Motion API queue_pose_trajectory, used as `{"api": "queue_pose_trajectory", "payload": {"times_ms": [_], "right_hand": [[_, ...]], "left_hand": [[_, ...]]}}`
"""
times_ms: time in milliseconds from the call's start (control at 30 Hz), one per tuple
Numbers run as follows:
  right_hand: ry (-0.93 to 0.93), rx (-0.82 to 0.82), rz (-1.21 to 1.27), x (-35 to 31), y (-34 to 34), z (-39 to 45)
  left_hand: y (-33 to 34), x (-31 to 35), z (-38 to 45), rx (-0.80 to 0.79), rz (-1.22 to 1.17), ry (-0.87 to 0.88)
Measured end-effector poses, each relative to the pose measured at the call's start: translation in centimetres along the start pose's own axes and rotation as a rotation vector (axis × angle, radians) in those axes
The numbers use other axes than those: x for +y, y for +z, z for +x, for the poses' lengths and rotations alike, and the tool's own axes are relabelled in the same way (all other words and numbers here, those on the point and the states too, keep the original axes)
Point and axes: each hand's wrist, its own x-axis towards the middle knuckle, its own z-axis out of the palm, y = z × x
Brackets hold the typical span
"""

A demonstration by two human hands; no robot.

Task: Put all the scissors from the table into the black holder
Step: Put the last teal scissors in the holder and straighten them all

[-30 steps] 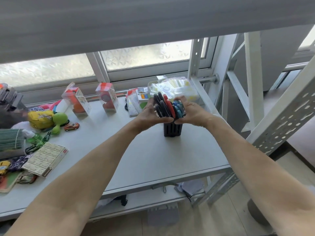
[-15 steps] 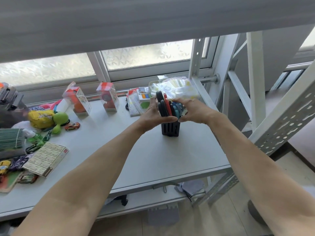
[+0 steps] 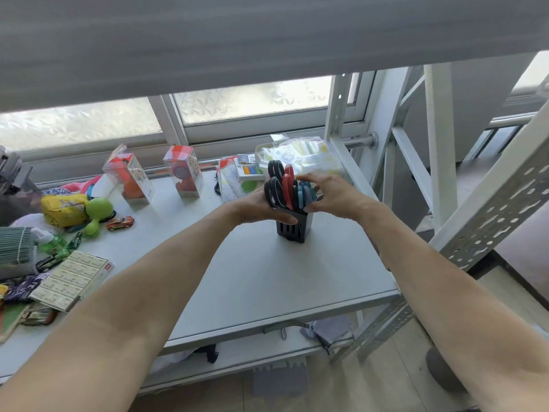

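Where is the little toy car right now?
In the head view, the toy car sits on the table's left side, just right of the green toy.

The blades of the scissors (image 3: 285, 188) are sunk out of sight inside the black holder (image 3: 294, 228), so only the black, red and blue handle loops show; how many pairs stand there cannot be counted, since the loops overlap. The holder's upper rim is covered by the left hand (image 3: 261, 208) and the right hand (image 3: 329, 193), and the left fingers lie behind the handles, so how firm either grip is cannot be told. At the left picture edge a striped box (image 3: 13, 248) and a dark object (image 3: 12, 173) are cut off. Print on the flat carton (image 3: 72, 279) is too small to read. The desk (image 3: 267, 278) hides the lower shelf.
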Motion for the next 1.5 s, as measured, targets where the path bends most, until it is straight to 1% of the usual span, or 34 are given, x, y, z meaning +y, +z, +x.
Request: {"api": "queue_pose_trajectory", "payload": {"times_ms": [67,200,333,467,567,633,667,733,800,1000,1133,1200,1267,1400,1500], "right_hand": [[-0.010,0.012,0.032,0.3,-0.1,0.1],[-0.036,0.020,0.053,0.7,-0.1,0.1],[-0.063,0.075,0.118,0.4,0.2,-0.1],[-0.070,0.068,0.141,0.3,0.3,0.0],[-0.051,0.083,0.155,0.2,0.3,0.3],[-0.025,0.056,0.174,0.2,0.3,0.3],[-0.013,0.016,0.168,0.3,0.2,0.2],[-0.005,-0.080,0.088,0.3,0.1,0.1],[-0.010,-0.116,0.020,0.0,0.2,-0.2],[-0.072,0.086,0.035,-0.4,1.0,0.0],[-0.063,0.162,0.121,-0.4,1.3,0.0],[-0.046,0.178,0.176,-0.5,1.7,-0.1],[-0.035,0.152,0.181,-0.8,1.8,0.0],[-0.034,-0.015,0.076,-1.0,1.1,0.0],[-0.031,-0.039,-0.018,-1.1,1.0,-0.4]], "left_hand": [[0.1,0.6,-0.1,0.001,-0.011,0.023],[0.1,0.8,-0.1,0.055,0.006,0.050],[0.3,0.8,-0.2,0.126,-0.028,0.089],[0.5,0.8,-0.2,0.200,-0.067,0.084],[0.7,1.0,-0.3,0.256,-0.094,0.116],[0.9,0.4,-0.4,0.286,-0.106,0.142],[0.9,0.1,-0.5,0.292,-0.109,0.152],[0.9,-0.4,-0.7,0.282,-0.132,0.133],[0.7,-0.6,-0.8,0.263,-0.146,0.116],[0.9,0.1,-1.1,0.278,-0.148,0.118],[0.9,0.4,-1.2,0.351,-0.092,0.177],[0.8,0.2,-1.3,0.354,-0.076,0.179],[0.8,0.0,-1.5,0.346,-0.068,0.157],[0.9,0.0,-1.8,0.313,-0.092,0.143],[0.8,0.3,-2.1,0.278,-0.112,0.122]]}}
